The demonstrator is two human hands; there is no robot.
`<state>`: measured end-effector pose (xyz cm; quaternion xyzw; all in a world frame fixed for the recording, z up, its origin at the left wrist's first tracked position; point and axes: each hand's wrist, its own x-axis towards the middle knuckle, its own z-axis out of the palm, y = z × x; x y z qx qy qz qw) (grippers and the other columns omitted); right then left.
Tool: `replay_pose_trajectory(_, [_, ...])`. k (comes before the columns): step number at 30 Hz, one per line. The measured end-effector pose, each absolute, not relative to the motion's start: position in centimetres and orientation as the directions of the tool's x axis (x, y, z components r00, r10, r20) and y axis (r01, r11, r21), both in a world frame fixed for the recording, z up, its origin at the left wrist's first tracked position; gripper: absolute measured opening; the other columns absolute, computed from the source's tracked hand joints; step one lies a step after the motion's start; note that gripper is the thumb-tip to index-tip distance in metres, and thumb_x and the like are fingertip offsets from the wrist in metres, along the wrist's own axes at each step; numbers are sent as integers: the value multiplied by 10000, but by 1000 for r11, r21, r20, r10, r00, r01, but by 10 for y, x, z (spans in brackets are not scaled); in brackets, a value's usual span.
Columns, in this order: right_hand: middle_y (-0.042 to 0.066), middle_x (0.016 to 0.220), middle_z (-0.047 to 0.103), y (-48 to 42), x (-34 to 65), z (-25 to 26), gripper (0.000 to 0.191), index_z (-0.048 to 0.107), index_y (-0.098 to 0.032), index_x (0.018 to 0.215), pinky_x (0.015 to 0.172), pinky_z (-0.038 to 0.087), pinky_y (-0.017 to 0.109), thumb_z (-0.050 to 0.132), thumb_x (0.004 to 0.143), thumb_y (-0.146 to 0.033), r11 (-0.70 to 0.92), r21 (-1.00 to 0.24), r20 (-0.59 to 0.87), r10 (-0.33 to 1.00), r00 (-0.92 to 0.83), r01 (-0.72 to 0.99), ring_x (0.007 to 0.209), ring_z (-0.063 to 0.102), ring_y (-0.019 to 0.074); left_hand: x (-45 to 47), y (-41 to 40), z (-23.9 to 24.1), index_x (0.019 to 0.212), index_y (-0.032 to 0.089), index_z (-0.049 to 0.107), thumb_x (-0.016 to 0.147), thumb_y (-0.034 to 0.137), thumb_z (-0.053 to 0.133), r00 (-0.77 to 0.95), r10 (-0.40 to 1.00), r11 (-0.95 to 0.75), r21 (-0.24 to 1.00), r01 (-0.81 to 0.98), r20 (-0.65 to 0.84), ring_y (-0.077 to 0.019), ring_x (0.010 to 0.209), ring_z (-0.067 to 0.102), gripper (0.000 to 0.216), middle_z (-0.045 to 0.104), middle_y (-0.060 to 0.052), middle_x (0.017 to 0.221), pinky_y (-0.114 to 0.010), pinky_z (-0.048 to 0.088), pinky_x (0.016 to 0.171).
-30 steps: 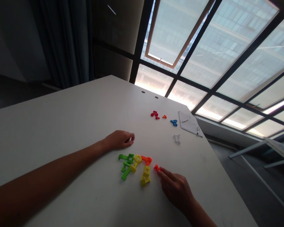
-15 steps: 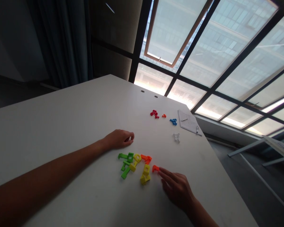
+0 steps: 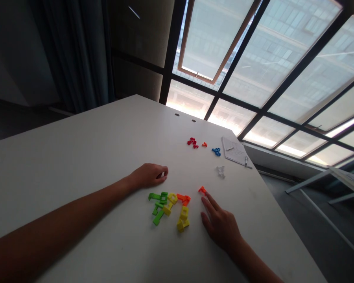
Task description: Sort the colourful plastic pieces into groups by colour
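My right hand (image 3: 222, 226) lies low over the white table with its fingers apart. Its extended fingertip touches a small orange plastic piece (image 3: 202, 190); nothing is gripped. To its left are two yellow plastic pieces (image 3: 183, 218) and an orange plastic cluster (image 3: 184, 199). Further left, more yellow pieces (image 3: 170, 204) touch several green plastic pieces (image 3: 158, 206). My left hand (image 3: 149, 175) rests on the table just beyond the green pieces, fingers curled in with thumb and forefinger tips close together. Nothing shows in it.
Farther off on the table (image 3: 91, 157) lie red pieces (image 3: 192, 142), a small orange piece (image 3: 204, 144), blue pieces (image 3: 216, 151) and white pieces (image 3: 220, 171). Paper sheets (image 3: 234, 151) and a pen (image 3: 246, 161) lie near the right edge. Windows stand behind.
My right hand's fingertips have moved away from me and slightly right, sliding the small orange piece away from the yellow pieces. My left hand stays in place.
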<state>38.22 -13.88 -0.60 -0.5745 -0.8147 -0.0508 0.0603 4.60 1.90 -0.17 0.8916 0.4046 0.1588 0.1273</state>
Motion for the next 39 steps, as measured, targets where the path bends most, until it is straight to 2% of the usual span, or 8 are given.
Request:
replay_pose_trajectory(4, [131, 1651, 345, -106, 377, 2, 565, 445, -277, 1557, 686, 623, 372, 434, 1020, -454, 256, 49, 25, 966, -258, 965, 832, 768, 239, 46, 19, -1, 956, 265, 666, 938, 388, 539, 619, 764, -638, 354, 684, 181, -156, 680, 639, 178, 724, 21, 801, -262, 409, 629])
replay_pose_trajectory(7, [123, 1669, 316, -64, 377, 11, 598, 394, -260, 1582, 788, 604, 388, 441, 1017, -452, 219, 35, -49, 975, -217, 975, 966, 751, 267, 45, 19, -1, 959, 265, 667, 940, 388, 533, 623, 762, -640, 352, 683, 176, -155, 674, 633, 183, 719, 20, 793, -261, 398, 622])
replay_pose_trajectory(10, [128, 1648, 364, -16, 382, 20, 530, 486, -205, 1500, 944, 546, 416, 478, 998, -374, 194, 30, -98, 977, -191, 980, 1172, 673, 306, 45, 18, 0, 953, 265, 664, 943, 375, 530, 624, 762, -639, 357, 681, 173, -152, 670, 628, 174, 718, 19, 801, -259, 391, 624])
replay_pose_trajectory(13, [149, 1537, 511, 27, 385, 26, 429, 558, -180, 1391, 987, 502, 430, 484, 988, -306, 141, 29, -157, 978, -135, 990, 1196, 645, 306, 45, 17, 0, 950, 264, 664, 941, 375, 535, 620, 765, -635, 364, 682, 173, -152, 674, 628, 171, 718, 17, 808, -257, 397, 628])
replay_pose_trajectory(16, [173, 1434, 590, 61, 385, 27, 405, 546, -163, 1368, 970, 493, 407, 460, 981, -250, 70, 39, -171, 983, -63, 997, 1174, 649, 296, 46, 17, 0, 954, 262, 664, 944, 385, 531, 620, 765, -635, 367, 680, 175, -154, 685, 634, 182, 720, 15, 809, -257, 410, 637])
replay_pose_trajectory(23, [249, 1458, 550, 112, 382, 19, 516, 421, -93, 1484, 964, 498, 430, 397, 982, -207, -10, 66, -141, 990, 19, 998, 1212, 641, 330, 45, 19, -2, 965, 267, 659, 937, 362, 545, 626, 761, -638, 370, 675, 169, -154, 697, 646, 151, 731, 20, 815, -259, 408, 637])
replay_pose_trajectory(32, [236, 1687, 187, 147, 385, 11, 670, 243, -71, 1622, 1068, 444, 502, 328, 969, -193, -50, 98, -180, 981, 67, 994, 1362, 533, 374, 46, 19, -2, 967, 276, 660, 923, 348, 577, 629, 761, -636, 370, 677, 159, -161, 701, 649, 117, 729, 34, 803, -262, 394, 631])
replay_pose_trajectory(39, [215, 1696, 162, 160, 385, 10, 707, 206, -42, 1635, 1149, 381, 479, 346, 961, -200, -39, 96, -201, 978, 57, 995, 1439, 452, 360, 46, 19, -2, 966, 275, 658, 924, 341, 577, 624, 765, -633, 366, 682, 162, -157, 705, 650, 113, 731, 32, 821, -256, 394, 635])
